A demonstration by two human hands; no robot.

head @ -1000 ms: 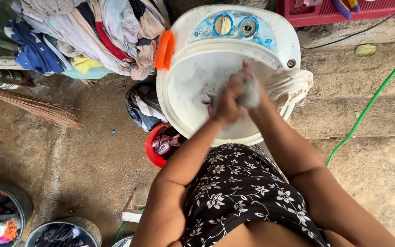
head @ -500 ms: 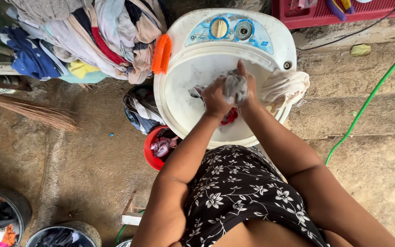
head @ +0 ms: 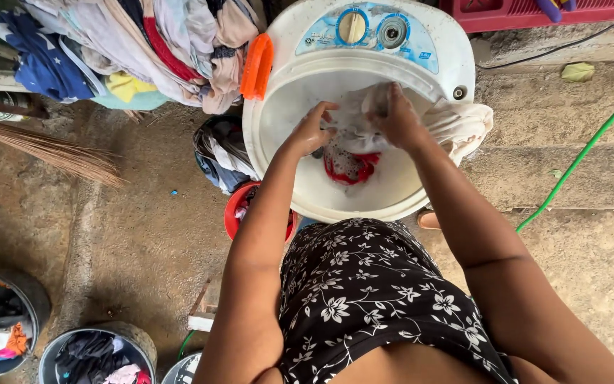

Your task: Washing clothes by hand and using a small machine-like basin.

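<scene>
Rough concrete floor surrounds a round white plastic washing tub. Both hands now grip a wet white-and-red cloth over the suds: left hand clenched, right hand bunching higher than before, wringing.

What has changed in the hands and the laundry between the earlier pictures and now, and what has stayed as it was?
The hands have moved apart: earlier both squeezed a small grey wad together, now the left hand and the right hand spread a white cloth over the washing tub. A red garment has come into view below it. The orange brush, the pile of clothes and the green hose stayed as they were.
</scene>
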